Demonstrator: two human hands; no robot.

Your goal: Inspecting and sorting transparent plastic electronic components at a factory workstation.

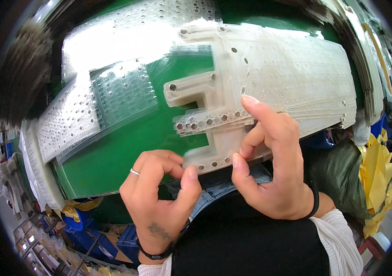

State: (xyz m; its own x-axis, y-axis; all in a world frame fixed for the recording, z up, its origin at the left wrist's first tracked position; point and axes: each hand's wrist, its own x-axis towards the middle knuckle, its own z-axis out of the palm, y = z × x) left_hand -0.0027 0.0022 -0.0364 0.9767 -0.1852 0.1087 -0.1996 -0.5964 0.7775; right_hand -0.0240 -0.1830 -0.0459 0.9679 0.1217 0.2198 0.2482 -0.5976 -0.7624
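A stack of thin translucent plastic film sheets [288,69] with printed traces and punched dark holes lies in front of me. Narrow tails of the film reach out to the left, each with a row of holes. My left hand [159,193], with a ring on one finger, pinches the near-left corner of the lowest tail between thumb and fingertips; that corner looks blurred. Along the near edge, my right hand [274,161] has thumb and a finger closed on the film. Its index finger stretches out over the sheets. How many sheets are gripped cannot be made out.
Clear sheets with rows of dots [124,94] lie to the left on the green tabletop [127,152], partly washed out by glare. More sheets are piled at the right edge. Yellow material [377,170] and a dark green sack [338,179] are at right, with blue crates [90,244] below left.
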